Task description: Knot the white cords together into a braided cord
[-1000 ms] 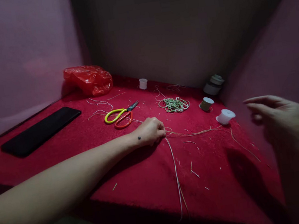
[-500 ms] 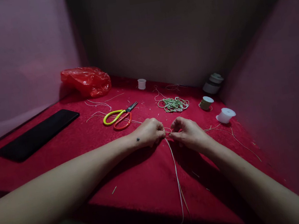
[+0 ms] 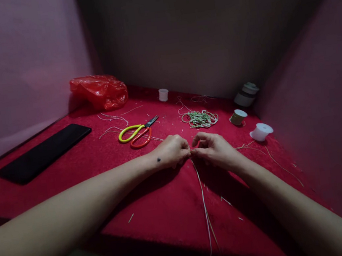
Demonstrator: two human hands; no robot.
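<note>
Thin pale cords (image 3: 202, 195) hang from between my hands over the front of the red cloth. My left hand (image 3: 174, 150) is closed in a pinch on these cords, knuckles up. Close beside it on the right, my right hand (image 3: 212, 149) pinches the cord with thumb and fingertips; its index finger is bent above. The spot where the fingertips meet is small and partly hidden. Cord ends trail out to the left behind my left hand, near the scissors (image 3: 139, 133) with one yellow and one red handle.
On the red cloth (image 3: 157, 214) lie a black phone-like slab (image 3: 45, 153), a red plastic bag (image 3: 99, 92) and a heap of green-white knotted cord (image 3: 202, 118). Spools stand around: a small white spool (image 3: 163, 94), an olive spool (image 3: 238, 117), a white spool (image 3: 261, 132). A lidded jar (image 3: 247, 94) is by the wall.
My right hand has moved in against the left fingertips. The small cord loop that showed between the hands is no longer visible. The view has shifted slightly.
</note>
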